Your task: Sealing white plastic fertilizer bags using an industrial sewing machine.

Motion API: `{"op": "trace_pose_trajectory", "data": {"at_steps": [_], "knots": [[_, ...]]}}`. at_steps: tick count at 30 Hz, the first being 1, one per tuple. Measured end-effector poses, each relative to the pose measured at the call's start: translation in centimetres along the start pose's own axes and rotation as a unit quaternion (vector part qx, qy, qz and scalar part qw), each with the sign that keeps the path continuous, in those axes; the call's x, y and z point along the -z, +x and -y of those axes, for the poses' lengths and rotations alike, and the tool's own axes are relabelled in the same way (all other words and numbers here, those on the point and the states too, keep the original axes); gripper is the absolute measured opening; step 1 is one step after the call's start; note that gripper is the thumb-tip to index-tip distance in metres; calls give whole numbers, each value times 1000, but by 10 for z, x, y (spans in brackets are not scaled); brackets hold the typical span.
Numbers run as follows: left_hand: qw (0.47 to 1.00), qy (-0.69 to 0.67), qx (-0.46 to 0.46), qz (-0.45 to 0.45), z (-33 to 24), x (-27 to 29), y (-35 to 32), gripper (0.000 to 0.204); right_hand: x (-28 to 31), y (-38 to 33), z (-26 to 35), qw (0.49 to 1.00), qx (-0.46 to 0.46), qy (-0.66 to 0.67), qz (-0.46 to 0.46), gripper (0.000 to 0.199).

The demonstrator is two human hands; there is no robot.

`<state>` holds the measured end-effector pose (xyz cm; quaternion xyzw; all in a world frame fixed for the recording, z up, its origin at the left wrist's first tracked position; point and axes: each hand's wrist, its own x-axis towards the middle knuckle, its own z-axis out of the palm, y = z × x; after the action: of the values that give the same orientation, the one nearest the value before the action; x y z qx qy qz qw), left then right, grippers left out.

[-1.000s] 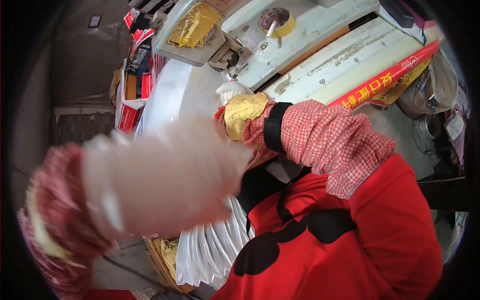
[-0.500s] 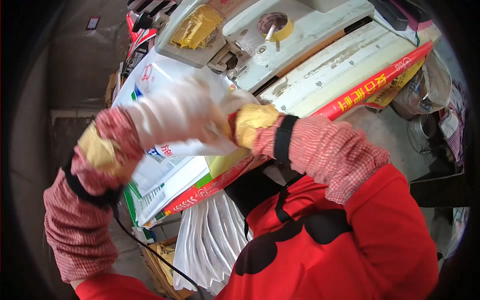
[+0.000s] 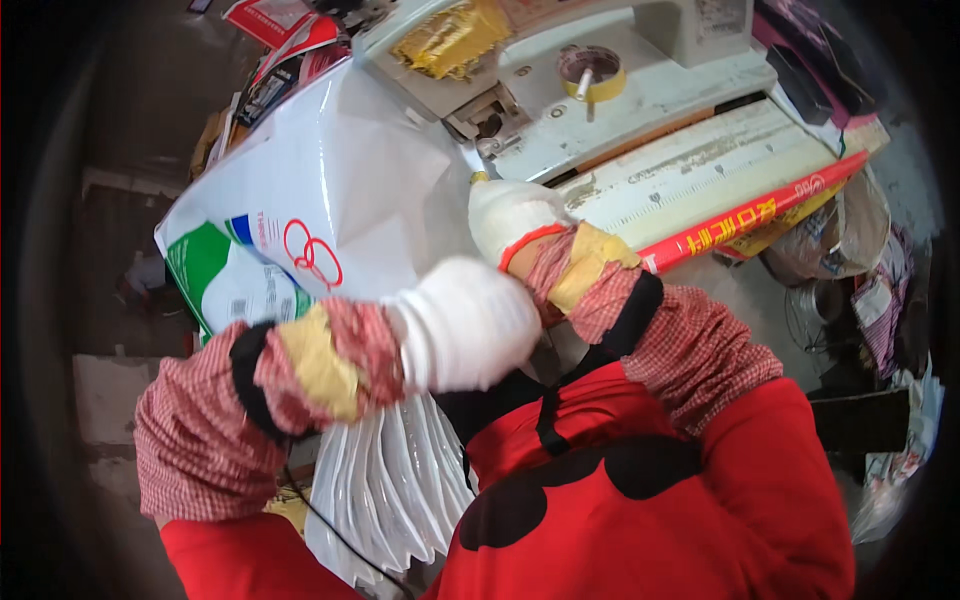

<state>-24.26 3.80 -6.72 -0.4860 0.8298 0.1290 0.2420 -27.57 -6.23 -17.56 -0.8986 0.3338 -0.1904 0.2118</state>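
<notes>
— Looking at the white printed bag (image 3: 330,190): where does it lie?
— On the desk (image 3: 690,170), up and left of both hands. Right hand (image 3: 510,215) touches its edge; left hand (image 3: 465,322) sits below. Gloved; I cannot tell either grip's closure.

The left hand (image 3: 465,325) and right hand (image 3: 510,215) wear white knitted cloth gloves, matt and slightly fuzzy. Checked red woven cloth sleeves cover both forearms, with yellow fabric cuffs and black bands. The white bag (image 3: 330,190) at far left is glossy woven plastic, smooth and creased, printed in red, green and blue. The stack of bags (image 3: 385,490) nearer shows the same shiny plastic in folded edges. The sewing machine (image 3: 610,90) at far right has painted metal, off-white, scuffed and soiled. The red apron (image 3: 640,500) is matt cloth with black patches.
</notes>
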Motion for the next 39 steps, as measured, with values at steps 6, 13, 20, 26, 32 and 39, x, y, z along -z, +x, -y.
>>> {"op": "trace_pose_trajectory", "data": {"at_steps": [6, 13, 20, 26, 32, 39], "knots": [[989, 42, 142, 15, 98, -12, 32, 17, 10, 30, -18, 757, -170, 600, 196, 23], [929, -61, 313, -188, 202, -28, 21, 19, -7, 24, 2, 940, 34, 316, 121, 65], [948, 46, 186, -255, 78, 23, -149, 4, -10, 50, 38, 996, 35, 80, 12, 34], [720, 199, 241, -619, 51, 29, -217, 42, -8, 33, 83, 959, 270, 2, 82, 18], [844, 34, 310, -435, 82, -93, -207, 81, 44, -5, 41, 871, 238, 430, 9, 14], [860, 62, 459, -212, 104, -224, -183, 37, 34, -17, -30, 975, 150, 161, 14, 15]]}}
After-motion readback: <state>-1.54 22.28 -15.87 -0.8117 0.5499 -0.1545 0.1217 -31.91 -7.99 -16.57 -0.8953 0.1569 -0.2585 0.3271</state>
